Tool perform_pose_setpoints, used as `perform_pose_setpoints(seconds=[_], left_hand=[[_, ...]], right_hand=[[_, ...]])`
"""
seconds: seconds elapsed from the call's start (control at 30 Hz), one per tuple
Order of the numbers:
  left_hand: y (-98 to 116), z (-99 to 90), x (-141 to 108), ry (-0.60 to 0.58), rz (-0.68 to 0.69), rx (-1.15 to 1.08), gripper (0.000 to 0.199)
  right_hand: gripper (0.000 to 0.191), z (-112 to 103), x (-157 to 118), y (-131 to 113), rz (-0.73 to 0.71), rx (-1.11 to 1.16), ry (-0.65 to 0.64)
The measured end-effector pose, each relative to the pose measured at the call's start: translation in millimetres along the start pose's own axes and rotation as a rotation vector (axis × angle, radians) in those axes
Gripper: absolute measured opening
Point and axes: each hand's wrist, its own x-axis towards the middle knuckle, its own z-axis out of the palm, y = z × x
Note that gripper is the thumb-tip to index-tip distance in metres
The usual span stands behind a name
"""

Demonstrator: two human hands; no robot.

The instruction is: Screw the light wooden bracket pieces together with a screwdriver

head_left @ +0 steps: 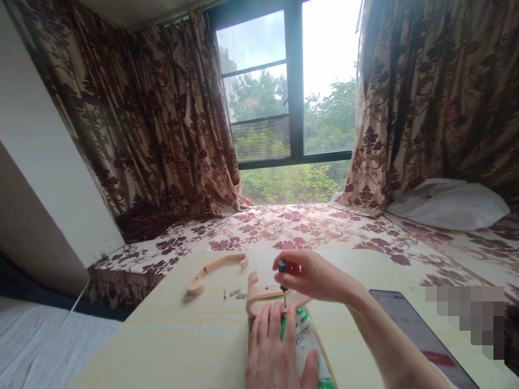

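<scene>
My right hand [314,274] is closed round the black handle of a screwdriver [283,266], held upright. Its shaft points down at a pale wooden assembly with curved ends [254,303], and the tip is close to my left fingertips. Flat, with fingers stretched out, my left hand [271,343] presses on the near edge of that wood and on a white and green printed packet [304,337] under it. A separate curved wooden piece [219,263] lies to the left. Between the two wooden parts are several small metal screws [235,293].
A light wooden table [162,335] bears all of this. To the right of my forearm lies a phone [413,324]. Beyond the table is a ledge with a floral cover [292,224], a white plastic bag [450,205], patterned curtains [170,119] and a window.
</scene>
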Motion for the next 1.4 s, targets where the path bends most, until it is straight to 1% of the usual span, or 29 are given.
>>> perform_pose_setpoints(seconds=[0.07, 0.23, 0.37, 0.43, 0.5, 0.6, 0.73, 0.77, 0.83, 0.9, 0.93, 1.0, 1.07, 1.17, 1.23, 1.33, 1.4], left_hand=[[-0.1, -1.4, 0.7, -0.006, 0.016, 0.011, 0.059], [8.7, -1.4, 1.3, -0.002, -0.097, -0.033, 0.055], [8.7, -2.1, 1.3, -0.005, -0.102, -0.037, 0.055], [6.4, -3.4, 1.6, -0.026, -0.062, -0.028, 0.056], [5.5, -4.2, 1.9, -0.032, -0.039, -0.025, 0.057], [8.3, -3.2, 1.8, -0.006, -0.081, -0.032, 0.056], [10.1, -2.3, 1.2, -0.004, -0.111, -0.031, 0.057], [8.8, -3.0, 1.2, -0.01, -0.107, -0.022, 0.058], [5.1, -5.0, 1.5, -0.023, -0.045, 0.004, 0.059], [2.4, -6.4, 2.0, -0.017, 0.022, 0.031, 0.058], [2.2, -6.5, 2.2, -0.007, 0.031, 0.036, 0.058], [4.1, -5.0, 2.3, 0.016, -0.011, 0.027, 0.057], [7.3, -2.7, 2.1, 0.022, -0.071, 0.006, 0.057], [8.2, -1.2, 2.0, 0.016, -0.073, 0.006, 0.059], [4.7, -2.8, 2.3, 0.022, -0.013, 0.043, 0.059], [-2.8, -7.2, 2.9, 0.03, 0.086, 0.1, 0.059], [-6.0, -9.5, 3.3, 0.018, 0.102, 0.118, 0.059]], right_hand=[[0.01, 0.5, 0.9, 0.9, -0.003, 0.009, -0.015], [0.02, 1.6, 2.3, 3.5, 0.06, -0.077, 0.041], [0.011, -0.8, -1.2, 4.4, 0.011, 0.005, 0.006], [0.011, -1.6, -1.8, 5.3, -0.01, 0.022, -0.002], [0.014, -1.6, -0.7, 6.6, 0.001, -0.005, 0.012], [0.018, -1.6, 1.1, 7.1, 0.029, -0.06, 0.041], [0.009, -2.8, -0.3, 5.0, 0.005, -0.02, 0.024], [0.009, -2.8, -0.7, 4.7, -0.006, -0.002, 0.017], [0.009, -2.3, -1.0, 5.0, -0.009, 0.005, 0.014], [0.013, -1.5, -0.3, 5.7, 0.012, -0.02, 0.027], [0.016, -1.3, 0.1, 6.0, 0.025, -0.033, 0.034], [0.016, -1.7, 0.6, 5.7, 0.042, -0.037, 0.038], [0.01, -2.7, 0.4, 4.9, 0.038, -0.009, 0.026], [0.011, -3.1, -0.7, 5.0, 0.015, 0.04, 0.006], [0.01, -1.9, -0.9, 6.2, 0.017, 0.028, 0.017], [0.017, 0.3, -0.4, 7.5, 0.05, -0.007, 0.048], [0.012, 0.8, -0.2, 6.5, 0.047, 0.009, 0.049]])
